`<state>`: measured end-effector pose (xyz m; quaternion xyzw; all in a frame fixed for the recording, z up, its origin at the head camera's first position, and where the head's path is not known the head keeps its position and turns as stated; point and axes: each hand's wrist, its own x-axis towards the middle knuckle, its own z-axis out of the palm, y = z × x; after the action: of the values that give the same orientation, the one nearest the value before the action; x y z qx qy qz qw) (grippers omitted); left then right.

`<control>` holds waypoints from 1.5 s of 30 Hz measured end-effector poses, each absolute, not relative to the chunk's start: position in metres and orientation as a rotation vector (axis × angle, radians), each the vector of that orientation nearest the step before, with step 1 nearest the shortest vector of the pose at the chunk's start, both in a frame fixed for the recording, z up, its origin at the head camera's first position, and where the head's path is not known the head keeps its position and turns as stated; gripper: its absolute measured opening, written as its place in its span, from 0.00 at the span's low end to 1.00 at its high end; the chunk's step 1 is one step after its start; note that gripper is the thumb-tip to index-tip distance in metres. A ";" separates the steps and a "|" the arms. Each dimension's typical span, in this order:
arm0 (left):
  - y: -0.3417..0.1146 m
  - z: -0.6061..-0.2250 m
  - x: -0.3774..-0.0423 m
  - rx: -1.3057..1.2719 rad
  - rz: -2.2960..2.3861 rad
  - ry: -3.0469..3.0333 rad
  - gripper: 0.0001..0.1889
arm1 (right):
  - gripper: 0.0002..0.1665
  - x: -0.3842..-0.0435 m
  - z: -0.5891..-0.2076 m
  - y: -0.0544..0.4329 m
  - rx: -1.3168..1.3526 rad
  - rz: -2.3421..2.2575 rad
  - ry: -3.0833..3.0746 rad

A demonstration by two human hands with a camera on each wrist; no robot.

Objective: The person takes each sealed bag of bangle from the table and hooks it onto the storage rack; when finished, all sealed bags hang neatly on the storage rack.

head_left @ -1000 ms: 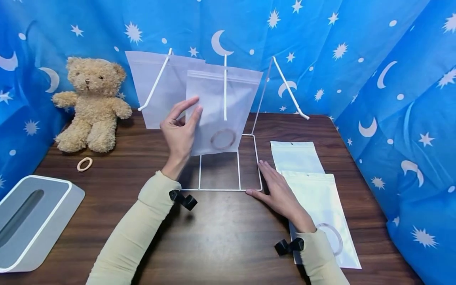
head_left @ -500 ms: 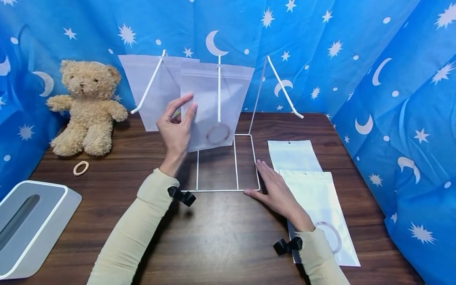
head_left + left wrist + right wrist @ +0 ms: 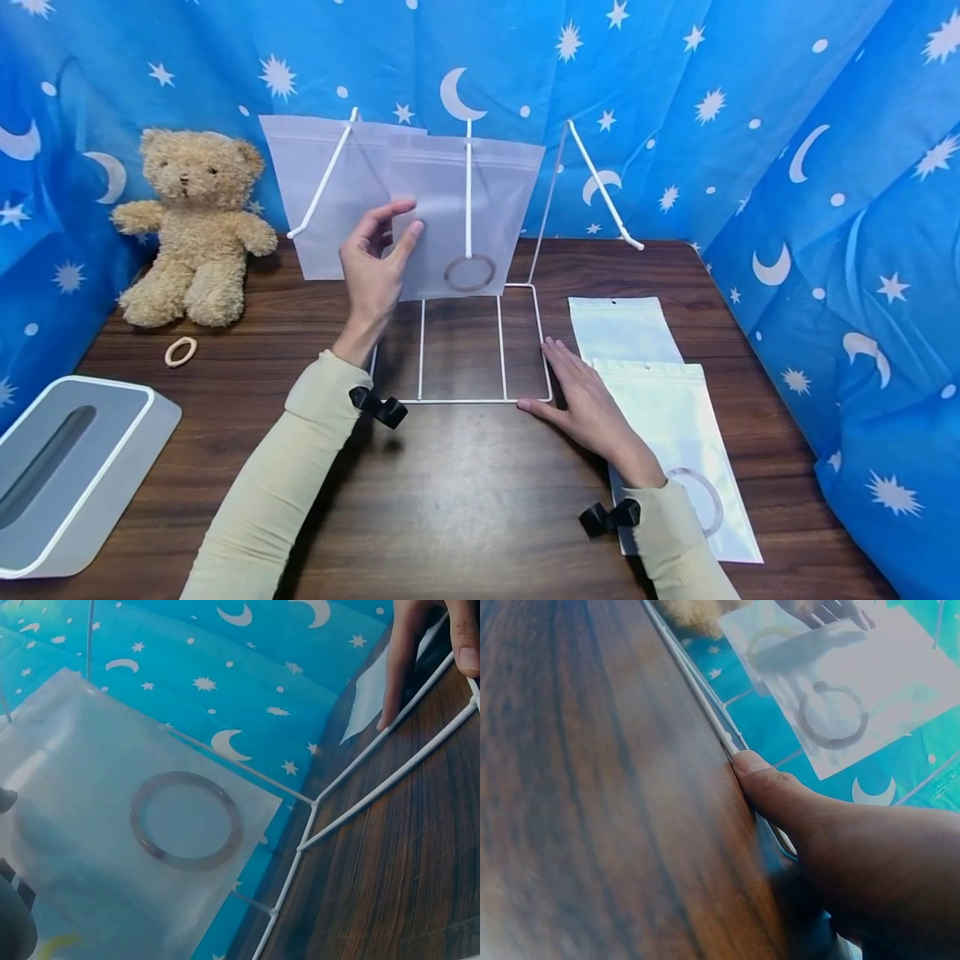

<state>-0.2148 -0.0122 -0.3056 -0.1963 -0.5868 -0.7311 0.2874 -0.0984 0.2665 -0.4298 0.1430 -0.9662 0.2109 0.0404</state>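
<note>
A translucent zip bag (image 3: pixel 465 196) with a brownish bangle (image 3: pixel 187 862) inside hangs on the middle hook (image 3: pixel 468 192) of a white wire display rack (image 3: pixel 504 350). My left hand (image 3: pixel 372 271) is at this bag's left edge, index finger and thumb apart. My right hand (image 3: pixel 588 404) rests at the rack base's front right corner, fingers straight along the side wire and thumb against the front wire. Another translucent bag (image 3: pixel 322 183) hangs on the left hook (image 3: pixel 322 179), partly behind the middle bag. The right hook (image 3: pixel 606 187) carries nothing.
Two white zip bags (image 3: pixel 626 325) overlap on the table to the right, the nearer one showing a ring shape (image 3: pixel 705 500). A teddy bear (image 3: pixel 197 225), a small wooden ring (image 3: pixel 181 352) and a grey-topped tissue box (image 3: pixel 82 475) stand or lie at left. Blue curtain (image 3: pixel 510 50) encloses the table.
The bag on the middle hook has swung back, its lower edge now sitting higher and more level. My left thumb and index finger have spread slightly. My right hand has stayed on the rack corner.
</note>
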 end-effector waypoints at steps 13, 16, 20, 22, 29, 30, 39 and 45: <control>-0.068 -0.316 -0.167 -0.613 -1.669 -1.935 0.21 | 0.59 -0.104 -0.428 0.268 0.439 0.627 -2.976; -0.083 -0.327 -0.145 -0.621 -1.683 -2.073 0.24 | 0.59 -0.105 -0.427 0.268 0.435 0.628 -2.978; -0.093 -0.357 -0.119 -0.608 -1.707 -2.284 0.27 | 0.59 -0.104 -0.427 0.269 0.426 0.637 -2.984; -0.095 -0.376 -0.109 -0.597 -1.701 -2.379 0.28 | 0.59 -0.103 -0.429 0.270 0.420 0.639 -2.981; -0.098 -0.421 -0.101 -0.569 -1.586 -2.488 0.30 | 0.59 -0.101 -0.433 0.270 0.410 0.656 -2.979; -0.100 -0.424 -0.103 -0.561 -1.550 -2.496 0.30 | 0.59 -0.100 -0.433 0.269 0.406 0.657 -2.981; -0.112 -0.443 -0.129 -0.519 -1.191 -2.661 0.43 | 0.58 -0.098 -0.435 0.266 0.425 0.692 -2.965; -0.116 -0.449 -0.131 -0.578 -0.993 -2.682 0.49 | 0.57 -0.100 -0.433 0.264 0.439 0.687 -2.955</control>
<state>-0.1310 -0.1157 -0.4490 -0.1967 -0.9134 -0.3383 0.1117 -0.1004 0.2642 -0.4332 0.1430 -0.9633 0.2241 0.0379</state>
